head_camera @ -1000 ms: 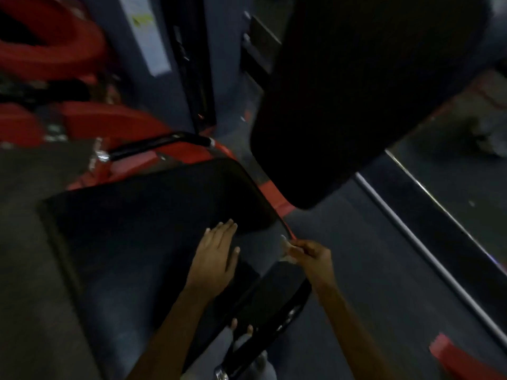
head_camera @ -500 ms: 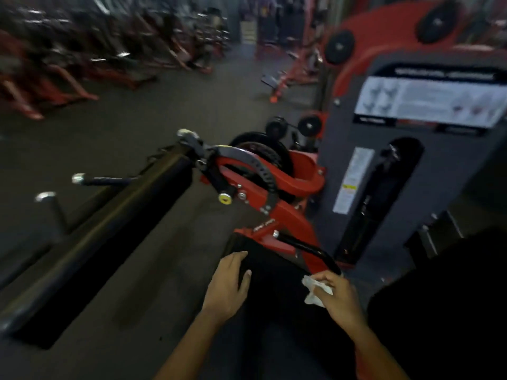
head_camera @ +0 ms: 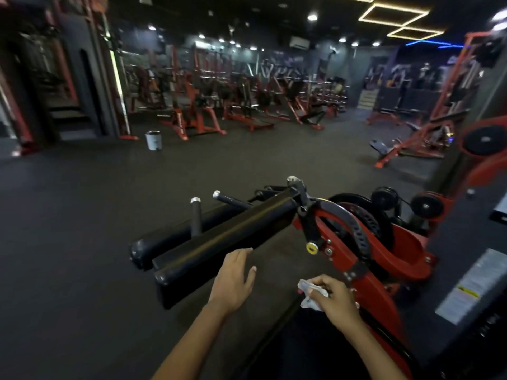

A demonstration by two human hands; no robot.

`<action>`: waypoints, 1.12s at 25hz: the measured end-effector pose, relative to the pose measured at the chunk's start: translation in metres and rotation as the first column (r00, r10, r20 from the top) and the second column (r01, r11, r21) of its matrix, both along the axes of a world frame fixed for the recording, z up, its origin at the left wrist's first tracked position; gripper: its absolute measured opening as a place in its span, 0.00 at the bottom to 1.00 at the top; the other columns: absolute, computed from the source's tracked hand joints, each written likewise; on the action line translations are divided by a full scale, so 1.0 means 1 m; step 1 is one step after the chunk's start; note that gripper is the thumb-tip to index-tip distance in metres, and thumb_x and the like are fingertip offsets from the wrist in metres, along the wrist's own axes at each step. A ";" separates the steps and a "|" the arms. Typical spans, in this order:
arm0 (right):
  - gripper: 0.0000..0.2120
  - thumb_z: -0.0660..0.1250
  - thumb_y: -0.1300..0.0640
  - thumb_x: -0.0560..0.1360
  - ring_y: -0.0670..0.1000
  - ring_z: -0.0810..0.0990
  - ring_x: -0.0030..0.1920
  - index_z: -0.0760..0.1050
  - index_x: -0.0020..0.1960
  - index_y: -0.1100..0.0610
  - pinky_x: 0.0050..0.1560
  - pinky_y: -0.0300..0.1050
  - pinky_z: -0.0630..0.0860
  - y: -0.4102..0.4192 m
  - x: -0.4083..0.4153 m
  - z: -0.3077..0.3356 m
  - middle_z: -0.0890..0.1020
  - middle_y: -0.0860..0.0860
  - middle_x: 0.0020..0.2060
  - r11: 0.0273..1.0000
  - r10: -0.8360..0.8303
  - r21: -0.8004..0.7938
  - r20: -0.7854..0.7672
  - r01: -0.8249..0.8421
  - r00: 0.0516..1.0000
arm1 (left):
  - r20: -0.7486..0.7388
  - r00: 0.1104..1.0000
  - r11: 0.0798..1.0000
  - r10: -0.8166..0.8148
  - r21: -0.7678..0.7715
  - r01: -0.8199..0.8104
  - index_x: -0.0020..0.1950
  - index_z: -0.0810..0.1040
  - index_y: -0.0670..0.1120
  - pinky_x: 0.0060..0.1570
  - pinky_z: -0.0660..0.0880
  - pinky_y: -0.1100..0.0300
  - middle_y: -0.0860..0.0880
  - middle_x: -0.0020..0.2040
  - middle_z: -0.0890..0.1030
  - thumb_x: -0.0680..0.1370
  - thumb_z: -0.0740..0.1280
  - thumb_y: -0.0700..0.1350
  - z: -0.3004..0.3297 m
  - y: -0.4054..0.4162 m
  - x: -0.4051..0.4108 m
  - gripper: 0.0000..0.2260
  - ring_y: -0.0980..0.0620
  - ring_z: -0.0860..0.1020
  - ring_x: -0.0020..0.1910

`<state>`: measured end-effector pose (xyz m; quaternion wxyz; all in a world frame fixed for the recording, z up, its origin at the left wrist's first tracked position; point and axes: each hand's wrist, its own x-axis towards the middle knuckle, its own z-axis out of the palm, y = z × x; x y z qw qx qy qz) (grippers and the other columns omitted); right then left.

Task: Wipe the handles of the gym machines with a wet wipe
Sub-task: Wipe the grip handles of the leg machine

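Observation:
My right hand grips a crumpled white wet wipe low in the view, just left of the red machine frame. My left hand hovers with straight fingers just below the long black roller pad and holds nothing. Two short black handles with chrome end caps, one upright and one slanted, stick out beyond the pads. Both hands are apart from the handles.
A grey weight-stack housing with a white label stands at the right. A black seat pad lies under my arms. A white bin stands on the dark floor, with rows of red machines behind.
The view has lifted from the seat and backrest to the gym hall. Both hands came off the seat and moved forward toward the roller pad; the wipe stays in my right hand.

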<state>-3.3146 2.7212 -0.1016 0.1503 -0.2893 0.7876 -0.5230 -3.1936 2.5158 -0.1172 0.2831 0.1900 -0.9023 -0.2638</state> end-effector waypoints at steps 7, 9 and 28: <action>0.07 0.72 0.51 0.72 0.46 0.84 0.37 0.82 0.39 0.53 0.39 0.38 0.78 -0.078 -0.015 0.026 0.84 0.50 0.31 0.991 0.123 -0.039 -0.095 -0.127 0.988 | -0.001 0.989 0.984 0.148 -0.102 -0.147 0.69 0.69 0.43 0.67 0.67 0.56 0.48 0.66 0.73 0.79 0.63 0.47 0.028 -0.075 0.008 0.19 0.51 0.68 0.67; 0.07 0.71 0.49 0.72 0.45 0.84 0.38 0.83 0.41 0.52 0.44 0.39 0.79 -0.092 -0.020 0.028 0.84 0.50 0.32 0.985 0.164 -0.039 -0.088 -0.168 0.983 | 0.063 0.973 0.962 0.224 -0.175 -0.211 0.71 0.68 0.43 0.67 0.66 0.57 0.48 0.67 0.72 0.79 0.62 0.48 0.030 -0.089 0.016 0.21 0.50 0.68 0.68; 0.11 0.67 0.67 0.72 0.45 0.79 0.43 0.81 0.47 0.54 0.45 0.33 0.74 -0.320 -0.018 0.021 0.79 0.49 0.43 0.892 0.452 0.241 -0.470 -0.383 0.758 | 0.488 0.823 0.953 0.290 -0.072 -0.294 0.76 0.58 0.40 0.71 0.60 0.52 0.43 0.74 0.64 0.81 0.50 0.60 -0.012 -0.172 0.044 0.30 0.45 0.64 0.71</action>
